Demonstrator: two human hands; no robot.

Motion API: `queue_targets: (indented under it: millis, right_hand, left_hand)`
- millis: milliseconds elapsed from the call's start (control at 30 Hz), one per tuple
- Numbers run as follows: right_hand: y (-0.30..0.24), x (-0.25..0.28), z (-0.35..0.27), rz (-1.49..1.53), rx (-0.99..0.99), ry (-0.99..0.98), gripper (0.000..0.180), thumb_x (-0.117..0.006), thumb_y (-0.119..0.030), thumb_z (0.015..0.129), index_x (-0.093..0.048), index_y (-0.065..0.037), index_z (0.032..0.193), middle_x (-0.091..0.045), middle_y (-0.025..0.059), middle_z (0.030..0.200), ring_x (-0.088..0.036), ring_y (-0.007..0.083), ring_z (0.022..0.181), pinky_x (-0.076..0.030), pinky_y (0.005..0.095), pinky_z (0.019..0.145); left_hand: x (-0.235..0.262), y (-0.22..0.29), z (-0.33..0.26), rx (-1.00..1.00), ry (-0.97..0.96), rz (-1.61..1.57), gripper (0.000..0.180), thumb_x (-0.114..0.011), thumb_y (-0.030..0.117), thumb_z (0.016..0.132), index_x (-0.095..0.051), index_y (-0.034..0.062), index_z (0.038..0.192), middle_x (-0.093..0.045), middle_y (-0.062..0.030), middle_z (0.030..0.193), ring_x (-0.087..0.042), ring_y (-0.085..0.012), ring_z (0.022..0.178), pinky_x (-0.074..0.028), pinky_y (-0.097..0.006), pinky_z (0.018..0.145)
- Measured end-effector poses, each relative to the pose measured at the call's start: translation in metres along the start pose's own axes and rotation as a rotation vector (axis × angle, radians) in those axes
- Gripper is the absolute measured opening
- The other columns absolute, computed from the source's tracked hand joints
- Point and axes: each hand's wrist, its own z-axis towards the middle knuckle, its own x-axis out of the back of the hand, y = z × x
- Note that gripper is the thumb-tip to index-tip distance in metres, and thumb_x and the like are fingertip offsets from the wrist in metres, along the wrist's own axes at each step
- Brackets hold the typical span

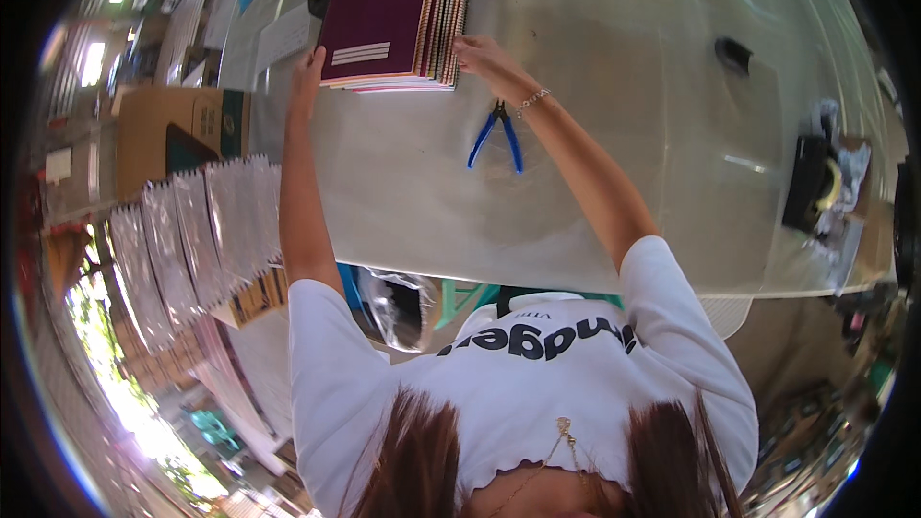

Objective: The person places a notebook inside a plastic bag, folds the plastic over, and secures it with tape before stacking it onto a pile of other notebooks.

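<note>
Tabletop; notebook stack, long axis pointing away, slightly rightward.

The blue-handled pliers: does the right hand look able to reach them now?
Likely yes: the pliers lie near the right hand, handles uncovered, though it is at the notebook stack.

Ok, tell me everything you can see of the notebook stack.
The notebook stack lies flat on the pale, shiny tabletop, left of its middle. Its top cover is plain dark purple, card-like, with white stripes toward the person and small coloured marks at the far edge. The right side shows layered, multicoloured edges, apparently spiral-bound. The left hand and right hand touch opposite sides.
</note>
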Motion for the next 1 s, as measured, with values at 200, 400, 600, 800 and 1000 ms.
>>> queue_targets:
  millis: [200,400,600,800,1000]
  right_hand:
    - [-0.037,-0.028,-0.023,0.232,-0.232,-0.041,0.025,-0.046,-0.014,0.095,-0.053,0.008,0.104,-0.054,0.0097,0.098,-0.053,0.0176,0.092,-0.043,0.0347,0.094]
    - [-0.049,-0.026,-0.015,0.651,-0.347,0.099,0.011,-0.047,-0.005,0.091,-0.052,0.003,0.097,-0.053,0.0090,0.096,-0.055,0.0214,0.090,-0.042,0.0497,0.094]
    - [-0.071,-0.034,-0.008,0.882,-0.406,0.080,0.009,-0.048,-0.009,0.094,-0.050,-0.001,0.098,-0.054,0.0104,0.098,-0.056,0.0232,0.089,-0.042,0.0532,0.093]
    - [-0.098,-0.042,-0.010,0.773,-0.427,0.056,0.018,-0.051,-0.021,0.096,-0.048,-0.004,0.099,-0.054,0.0099,0.097,-0.055,0.0237,0.087,-0.039,0.0549,0.097]
    - [-0.104,-0.034,0.004,0.699,-0.423,-0.052,0.037,-0.049,-0.040,0.095,-0.047,-0.004,0.103,-0.052,0.0114,0.100,-0.053,0.0237,0.094,-0.039,0.0590,0.096]
  left_hand:
    - [0.008,-0.008,-0.014,0.189,-0.247,-0.340,0.058,-0.059,0.042,0.089,-0.047,0.0009,0.128,-0.061,-0.0099,0.112,-0.061,-0.0183,0.099,-0.050,-0.030,0.084]
    - [0.010,0.002,-0.003,0.193,-0.328,-0.443,0.056,-0.064,0.040,0.087,-0.049,0.0024,0.126,-0.061,-0.0081,0.111,-0.061,-0.0174,0.099,-0.050,-0.030,0.085]
    - [0.015,-0.014,0.001,0.207,-0.358,-0.563,0.055,-0.065,0.041,0.086,-0.050,0.0034,0.123,-0.061,-0.0067,0.113,-0.061,-0.0174,0.099,-0.050,-0.032,0.087]
    - [0.017,-0.025,0.005,0.229,-0.372,-0.573,0.056,-0.066,0.044,0.084,-0.052,0.0048,0.122,-0.061,-0.0058,0.114,-0.061,-0.0165,0.100,-0.048,-0.033,0.087]
    - [0.014,-0.028,0.012,0.253,-0.399,-0.631,0.055,-0.065,0.043,0.085,-0.052,0.0048,0.123,-0.061,-0.0068,0.116,-0.061,-0.0175,0.101,-0.047,-0.035,0.090]
